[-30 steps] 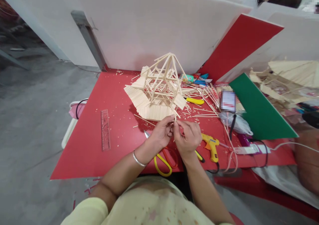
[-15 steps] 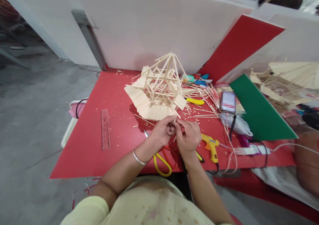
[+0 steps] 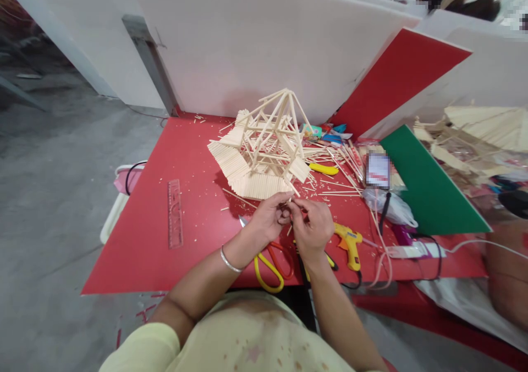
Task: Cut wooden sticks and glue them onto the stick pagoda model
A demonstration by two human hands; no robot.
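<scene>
Tabletop (image 3: 206,256): red, under the whole spread. Stick-built structure (image 3: 262,186): pale, with peaked open frame and slatted side panels, just beyond both hands. Right hand (image 3: 314,226): fingers curled, thumb and forefinger pinching a small pale piece (image 3: 290,200). Left hand (image 3: 268,218): fingers bent, tips pressed together at the same piece, grip partly hidden. Glue gun (image 3: 352,245): yellow, lying beside right hand. Scissors (image 3: 256,268): red-and-yellow handles, partly under left forearm. Ruler (image 3: 175,214): clear, well to the left. Loose sticks (image 3: 340,194): to the right of the structure. Step in hand, by judgement: close fingertip handling of the piece. Next move: calling for light, steady pressure and careful alignment.
</scene>
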